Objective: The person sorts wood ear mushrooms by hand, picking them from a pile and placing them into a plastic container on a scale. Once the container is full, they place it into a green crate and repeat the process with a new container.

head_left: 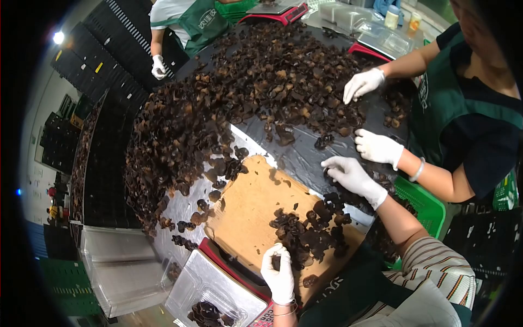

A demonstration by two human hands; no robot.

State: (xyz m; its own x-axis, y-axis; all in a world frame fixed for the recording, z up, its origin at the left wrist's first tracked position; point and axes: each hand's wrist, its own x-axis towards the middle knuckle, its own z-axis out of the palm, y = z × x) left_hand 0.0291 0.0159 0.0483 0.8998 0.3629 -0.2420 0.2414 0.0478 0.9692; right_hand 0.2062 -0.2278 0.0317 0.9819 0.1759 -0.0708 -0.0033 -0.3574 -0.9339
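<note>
Dark brown and curled, the fungus (313, 240) lies in a small heap on the tan board (248, 204), at the lower centre of the frame; a much bigger pile (267, 76) covers the worktop (310, 150) from the upper centre to the left, and some pieces lie in a clear box (185, 289) near the bottom edge. I judge that each piece is very light, so its weight will give no trouble. The folded, thin shapes look rather stiff and dry, perhaps a little rubbery, and the rims could crack if they are pressed hard. Slipping seems a small risk, but pieces may hook together and come up as a clump. The better hold is a gentle pinch on the thicker middle of one piece, or on a firm fold, not on a thin edge. The left hand (279, 275), in a white glove, is at the near side of the heap with fingertips brought together; a dark patch shows between them, but I cannot tell if it is a held piece. The right hand (357, 180), also gloved, reaches over dark pieces right of the centre, fingers partly bent; whether it grasps one, I cannot tell.
</note>
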